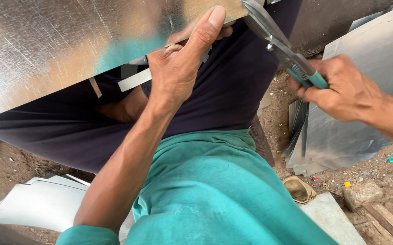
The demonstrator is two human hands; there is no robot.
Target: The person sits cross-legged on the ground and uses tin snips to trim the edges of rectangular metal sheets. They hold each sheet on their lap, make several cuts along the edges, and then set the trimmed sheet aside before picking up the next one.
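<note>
Dirt ground (15, 165) — metal sheets (42, 204) strewn, rubble (364, 193).

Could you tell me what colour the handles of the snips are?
Teal handles, gripped by the right hand; head view.

Left hand (178, 68) pinching with thumb raised; right hand (341, 86) in closed grip.

Stacked metal sheets (364, 113) are seen leaning at the right, w/ a second pile of flat sheets (42, 204) laid on the dirt ground (10, 165) at lower left. A worn tan sandal (299, 188) is found btwn the right stack & a pale flat slab (332, 218), near a rough stone (362, 193) & a wooden plank (387, 222). Small coloured scraps (390, 159) are scattered over the soil at the far right.
</note>
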